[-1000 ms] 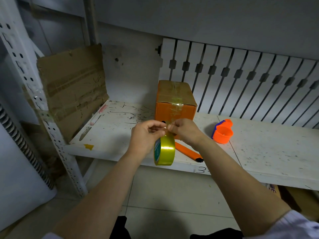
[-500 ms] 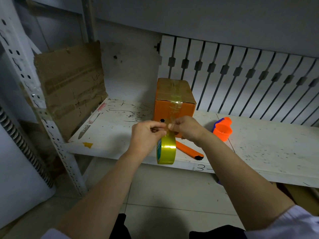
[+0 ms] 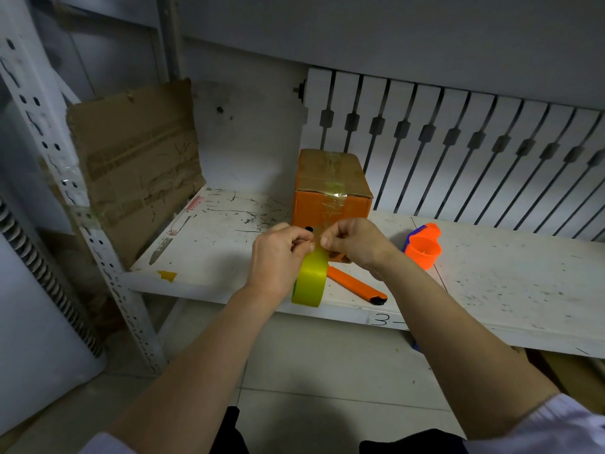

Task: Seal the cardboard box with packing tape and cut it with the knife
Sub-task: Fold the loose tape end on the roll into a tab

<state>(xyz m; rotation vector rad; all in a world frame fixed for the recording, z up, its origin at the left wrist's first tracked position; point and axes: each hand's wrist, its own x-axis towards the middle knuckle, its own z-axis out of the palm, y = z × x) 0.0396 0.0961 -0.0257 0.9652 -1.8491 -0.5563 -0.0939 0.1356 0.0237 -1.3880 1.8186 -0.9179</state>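
Note:
An orange cardboard box (image 3: 330,194) with old clear tape across its top stands on the white shelf (image 3: 229,267). Just in front of it I hold a yellow-green roll of packing tape (image 3: 309,280) on edge above the shelf's front. My left hand (image 3: 278,253) grips the roll at its top. My right hand (image 3: 355,242) pinches the tape's loose end right beside the left fingers. An orange knife (image 3: 357,285) with a black tip lies flat on the shelf, below my right wrist.
An orange tape dispenser (image 3: 424,247) with a blue part sits right of the box. A worn cardboard sheet (image 3: 137,162) leans against the perforated metal upright (image 3: 108,270) at the left. A white slatted panel (image 3: 458,152) backs the shelf. Tiled floor lies below.
The roll has turned a little so its outer face shows more. Both hands stay together at the top of the roll, shifted slightly toward the box.

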